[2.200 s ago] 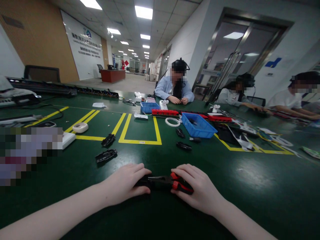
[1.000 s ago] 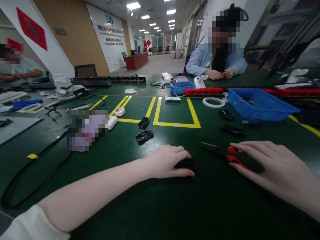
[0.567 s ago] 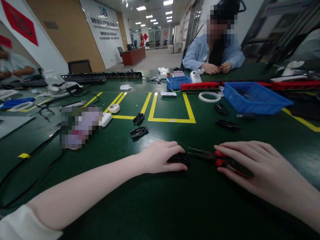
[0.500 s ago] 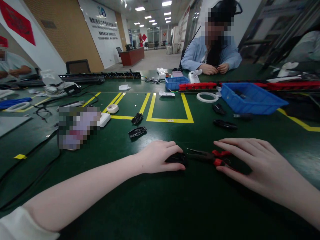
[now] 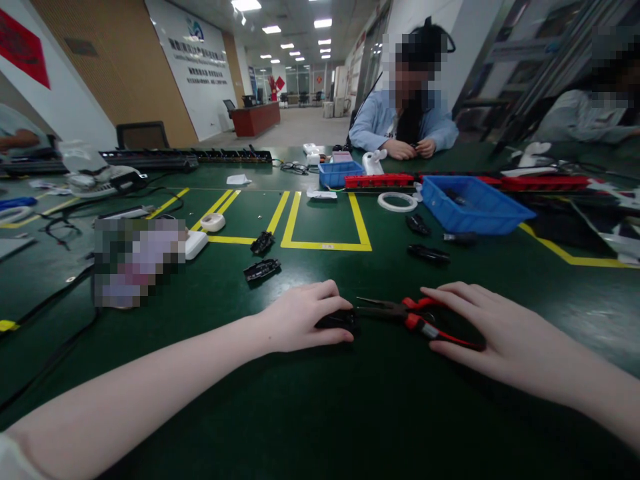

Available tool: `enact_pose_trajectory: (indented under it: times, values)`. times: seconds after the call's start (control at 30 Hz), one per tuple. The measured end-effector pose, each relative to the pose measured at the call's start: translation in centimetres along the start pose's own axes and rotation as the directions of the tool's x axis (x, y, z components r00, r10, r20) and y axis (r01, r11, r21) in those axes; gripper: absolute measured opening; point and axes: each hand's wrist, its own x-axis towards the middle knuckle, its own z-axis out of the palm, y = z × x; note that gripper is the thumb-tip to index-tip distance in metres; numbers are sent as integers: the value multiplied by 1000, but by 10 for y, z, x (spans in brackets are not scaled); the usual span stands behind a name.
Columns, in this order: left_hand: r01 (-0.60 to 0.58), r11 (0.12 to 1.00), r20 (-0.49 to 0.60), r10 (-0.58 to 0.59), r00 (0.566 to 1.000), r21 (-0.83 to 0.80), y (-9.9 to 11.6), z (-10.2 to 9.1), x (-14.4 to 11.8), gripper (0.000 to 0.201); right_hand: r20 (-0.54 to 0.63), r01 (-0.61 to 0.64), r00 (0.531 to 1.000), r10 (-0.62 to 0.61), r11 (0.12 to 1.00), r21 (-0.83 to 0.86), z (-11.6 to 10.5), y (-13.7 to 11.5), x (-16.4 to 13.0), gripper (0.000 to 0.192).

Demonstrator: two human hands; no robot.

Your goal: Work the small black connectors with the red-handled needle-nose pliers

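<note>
- Left hand point(image 5: 313, 313) has its thumb and fingers closed around one small black part point(image 5: 339, 321), and most of this part is hidden under the fingers.
- Right hand point(image 5: 475, 320) holds the pliers point(image 5: 400, 312) in a loose way: the fingers and thumb are wide apart, with the red and black handles between them.
- Pliers are opened a little; their jaws point to the left hand, one above the other, and the lower tip is just beside the end of the black part. Whether they touch, I cannot tell.
- Black part is low over the green table point(image 5: 325, 407), in front of the person and between the two hands; I cannot tell if it rests on the surface.
- Beyond the left hand, two black shells point(image 5: 263, 269) lie near each other, well apart from the pliers.
- Beyond the right hand lie a long black piece point(image 5: 429, 253) and a shorter black piece point(image 5: 419, 225), near the big blue box point(image 5: 475, 220).
- Behind these pieces lies a white ring point(image 5: 397, 202), flat on the table.
- Yellow lines point(image 5: 327, 247) mark open frames on the table farther away.
- Across the table sits a person in a light blue shirt point(image 5: 373, 117), both hands together.
</note>
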Motion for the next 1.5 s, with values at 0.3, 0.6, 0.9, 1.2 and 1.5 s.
enact_pose_trajectory:
  times: [0.3, 0.6, 0.9, 1.2, 1.5]
  values:
    - [-36, 999, -51, 37, 998, 13, 1, 0, 0, 38, -45, -108, 993, 108, 994, 12, 7, -5, 8, 45]
    - [-12, 999, -64, 10, 998, -30, 3, -1, -2, 37, -33, -196, 979, 204, 967, 165, 19, -12, 8, 46]
    - [15, 990, -56, -23, 998, -138, -2, 1, -1, 35, -237, -99, 962, 136, 982, 162, 24, 0, 8, 46]
    - [206, 978, -96, -207, 974, -25, -2, 6, -1, 77, -375, 107, 923, -88, 994, 29, 17, -11, 4, 47]
    - [266, 963, -114, -260, 959, 43, 3, 6, 1, 75, -387, 203, 894, -227, 974, -101, 13, -14, 8, 49]
